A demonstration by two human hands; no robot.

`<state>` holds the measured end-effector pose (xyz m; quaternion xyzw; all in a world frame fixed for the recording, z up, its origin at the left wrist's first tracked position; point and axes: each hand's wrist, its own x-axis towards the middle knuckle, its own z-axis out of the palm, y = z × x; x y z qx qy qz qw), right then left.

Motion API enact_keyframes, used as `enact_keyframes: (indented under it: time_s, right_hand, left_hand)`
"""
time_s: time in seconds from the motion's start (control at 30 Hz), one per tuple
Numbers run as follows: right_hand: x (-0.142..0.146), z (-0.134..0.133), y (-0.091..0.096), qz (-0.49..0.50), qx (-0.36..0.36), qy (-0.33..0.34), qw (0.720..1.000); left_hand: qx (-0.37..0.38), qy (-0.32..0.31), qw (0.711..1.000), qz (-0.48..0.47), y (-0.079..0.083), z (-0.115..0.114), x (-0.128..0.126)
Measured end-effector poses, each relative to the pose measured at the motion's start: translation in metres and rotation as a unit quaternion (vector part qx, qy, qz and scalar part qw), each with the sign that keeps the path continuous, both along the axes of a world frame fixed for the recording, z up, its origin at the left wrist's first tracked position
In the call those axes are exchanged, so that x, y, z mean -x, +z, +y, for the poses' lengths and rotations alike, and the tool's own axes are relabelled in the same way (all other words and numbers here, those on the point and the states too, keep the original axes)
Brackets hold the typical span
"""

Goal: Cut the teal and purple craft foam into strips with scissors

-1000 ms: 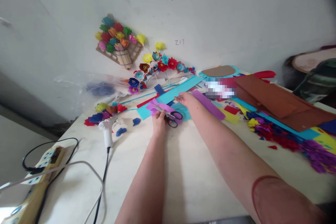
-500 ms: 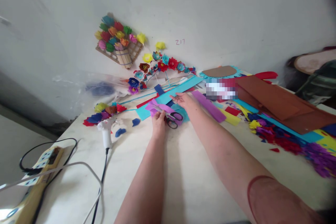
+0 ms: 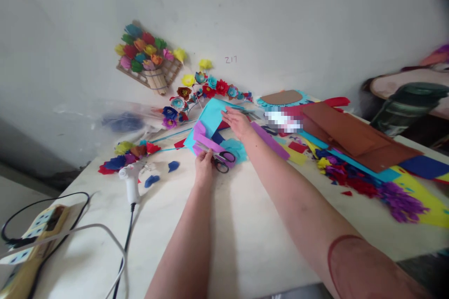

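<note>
My left hand [image 3: 204,163] is closed around the blade end of black-handled scissors [image 3: 224,159], and purple paper [image 3: 200,131] lies against its fingers. Up and to the right, my right hand [image 3: 239,124] holds the edge of a turquoise paper strip [image 3: 210,114], its thumb hidden. That strip is raised and bent over, with its lower end behind the purple paper. Between my hands lie ruffled turquoise paper pieces [image 3: 234,149] and a dark blue piece [image 3: 218,138]. Red paper shows underneath the strip.
A white glue gun [image 3: 131,182] stands at left, its cord running toward a power strip [image 3: 38,233]. Paper flowers [image 3: 210,89] line the wall. Brown sheets [image 3: 351,135], purple scraps [image 3: 400,201] and a dark green bottle [image 3: 407,105] are at right.
My right hand has taken hold of the turquoise strip, which lay flat and is now lifted and folded toward the left. The left hand stays on the scissors. The view has shifted slightly right.
</note>
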<state>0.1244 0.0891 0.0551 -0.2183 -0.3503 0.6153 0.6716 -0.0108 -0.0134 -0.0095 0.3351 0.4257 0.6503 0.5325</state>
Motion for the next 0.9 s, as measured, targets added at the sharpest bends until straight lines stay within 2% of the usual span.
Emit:
enact_keyframes:
  time_s: [0.17, 0.37, 0.5, 0.67, 0.9]
  right_hand:
    - [-0.028, -0.009, 0.013, 0.027, -0.068, -0.072, 0.995]
    - [-0.072, -0.031, 0.024, 0.053, -0.124, -0.169, 0.976]
    - [-0.110, -0.050, 0.035, 0.028, -0.107, -0.274, 0.955]
    - [-0.159, -0.071, 0.042, -0.027, -0.072, -0.398, 0.914]
    - [-0.203, -0.104, 0.036, 0.018, -0.043, -0.513, 0.857]
  left_hand:
    - [-0.008, -0.013, 1.000, -0.001, 0.003, -0.001, 0.001]
    - [-0.018, -0.018, 1.000, 0.009, 0.001, 0.001, 0.004]
    - [-0.018, -0.006, 1.000, 0.014, 0.000, 0.002, 0.006]
    - [-0.032, -0.019, 0.999, 0.028, 0.005, 0.000, 0.004]
    - [-0.047, -0.027, 0.994, 0.095, 0.005, -0.003, 0.002]
